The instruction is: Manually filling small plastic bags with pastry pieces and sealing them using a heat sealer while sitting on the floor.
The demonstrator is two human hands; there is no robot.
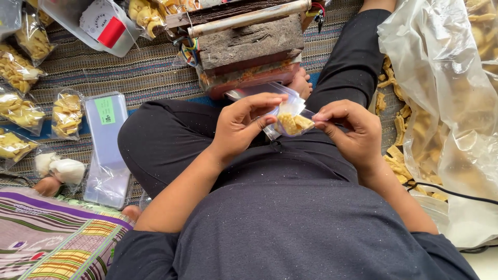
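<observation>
Several sealed snack packets (19, 111) lie at the far left on the striped woven mat (150, 78), each a small clear pouch of yellow crackers, with a stack of empty clear plastic bags (106, 150) bearing a green label just beside them. Near the middle, the left hand (241, 124) is raised over the person's crossed legs in black trousers (171, 145); its thumb and curled fingers pinch the left edge of a small clear bag of crackers (291, 120), so the hand is closed on the plastic. This small bag sits between both hands, above the lap, holding a few yellow cracker pieces in its lower part. Behind it stands a worn block-shaped sealing device (249, 41) with a metal bar on top. The right hand (353, 129) pinches the bag's right edge between thumb and fingertips, likewise closed on it. At the far right a large clear sack (446, 103) of loose yellow crackers slumps on the mat, with more crackers (399, 166) spilled just beside the person's right forearm.
</observation>
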